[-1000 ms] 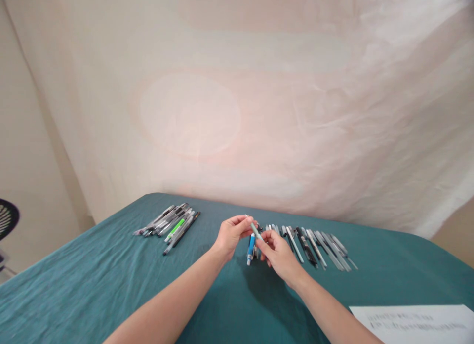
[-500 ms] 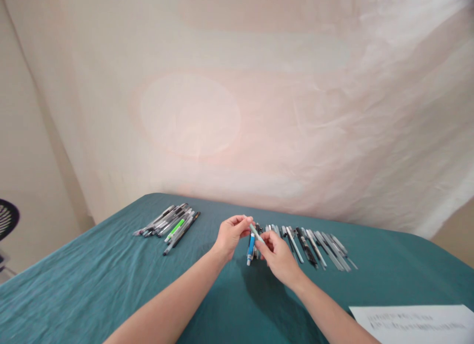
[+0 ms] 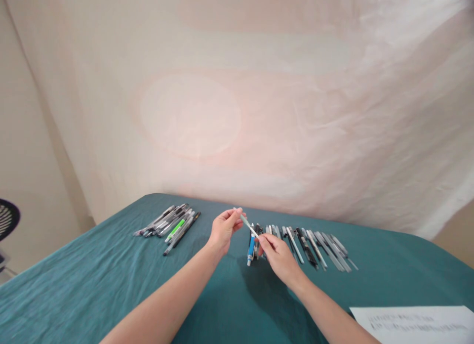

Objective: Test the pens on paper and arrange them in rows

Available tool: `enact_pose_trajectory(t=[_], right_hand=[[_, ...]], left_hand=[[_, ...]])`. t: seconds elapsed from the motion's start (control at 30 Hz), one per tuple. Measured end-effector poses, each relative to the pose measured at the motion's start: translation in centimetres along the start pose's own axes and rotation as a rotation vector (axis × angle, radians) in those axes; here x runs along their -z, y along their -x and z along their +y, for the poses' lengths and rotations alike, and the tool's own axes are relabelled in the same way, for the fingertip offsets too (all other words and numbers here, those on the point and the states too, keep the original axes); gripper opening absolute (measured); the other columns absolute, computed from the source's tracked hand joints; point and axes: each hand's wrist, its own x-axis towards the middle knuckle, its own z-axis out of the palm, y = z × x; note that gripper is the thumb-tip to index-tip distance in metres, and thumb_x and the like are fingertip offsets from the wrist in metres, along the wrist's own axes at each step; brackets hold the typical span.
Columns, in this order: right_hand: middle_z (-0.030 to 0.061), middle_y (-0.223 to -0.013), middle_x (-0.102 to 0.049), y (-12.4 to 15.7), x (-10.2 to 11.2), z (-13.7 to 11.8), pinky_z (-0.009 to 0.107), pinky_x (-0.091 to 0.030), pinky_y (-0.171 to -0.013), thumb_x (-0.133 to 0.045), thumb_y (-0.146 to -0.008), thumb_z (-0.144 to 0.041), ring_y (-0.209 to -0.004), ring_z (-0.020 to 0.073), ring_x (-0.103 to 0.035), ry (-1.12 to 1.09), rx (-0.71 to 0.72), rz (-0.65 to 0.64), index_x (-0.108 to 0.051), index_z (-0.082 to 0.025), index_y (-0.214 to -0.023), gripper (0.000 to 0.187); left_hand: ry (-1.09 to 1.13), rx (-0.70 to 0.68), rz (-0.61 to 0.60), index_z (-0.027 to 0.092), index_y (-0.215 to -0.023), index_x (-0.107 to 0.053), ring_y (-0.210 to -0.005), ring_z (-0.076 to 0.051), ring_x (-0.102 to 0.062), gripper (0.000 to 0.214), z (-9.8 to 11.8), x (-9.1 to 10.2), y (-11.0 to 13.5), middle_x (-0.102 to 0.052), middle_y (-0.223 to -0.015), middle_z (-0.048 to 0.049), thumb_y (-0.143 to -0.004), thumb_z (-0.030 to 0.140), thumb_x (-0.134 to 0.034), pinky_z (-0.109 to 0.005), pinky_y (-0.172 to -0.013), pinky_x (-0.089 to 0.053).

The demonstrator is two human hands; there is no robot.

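My left hand (image 3: 223, 230) pinches one end of a slim pale pen (image 3: 249, 224). At its other end, the fingertips of my right hand (image 3: 277, 252) are closed on it. The part near the left hand looks thicker and grey-green, while the stretch toward the right hand is thinner and whitish. I cannot tell whether these are separate parts. The pen slants down to the right, above the table. Below it lies a blue pen (image 3: 251, 246) at the left end of a row of pens (image 3: 313, 247), some of them partly hidden by my right hand.
A pile of pens (image 3: 172, 224), one bright green, lies at the left on the green tablecloth (image 3: 122, 279). A sheet of paper (image 3: 414, 324) with marks lies at the front right. Part of a dark fan (image 3: 8, 219) shows at the left edge. Pale sheeting hangs behind.
My left hand has moved left and slightly up, away from the right hand. More of the pen shows between them, including a thin whitish stretch. My right hand has hardly moved.
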Motion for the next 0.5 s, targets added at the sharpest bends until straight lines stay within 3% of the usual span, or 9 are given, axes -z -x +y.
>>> enact_pose_trajectory(t=[0.37, 0.5], right_hand=[[-0.0003, -0.064, -0.058, 0.1, -0.5, 0.6, 0.020, -0.033, -0.040, -0.042, -0.081, -0.044, -0.041, 0.0076, -0.043, -0.084, -0.100, -0.004, -0.052, -0.018, -0.077, 0.028], [-0.0011, -0.062, -0.058, -0.1, -0.4, 0.8, 0.019, -0.029, -0.036, -0.041, -0.081, -0.048, -0.037, 0.0063, -0.041, -0.161, -0.146, 0.012, -0.052, -0.018, -0.081, 0.032]], left_hand=[[0.046, 0.018, 0.125, 0.013, -0.083, -0.062, -0.063, -0.007, -0.058, 0.034, 0.4, 1.3, -1.3, -0.066, -0.088, -0.0082, -0.063, 0.040, -0.068, -0.018, -0.062, -0.047], [0.028, 0.141, 0.031, 0.011, -0.082, -0.062, -0.068, -0.010, -0.060, 0.033, -0.2, 0.7, -0.6, -0.066, -0.088, -0.0103, -0.065, 0.038, -0.068, -0.020, -0.065, -0.048]])
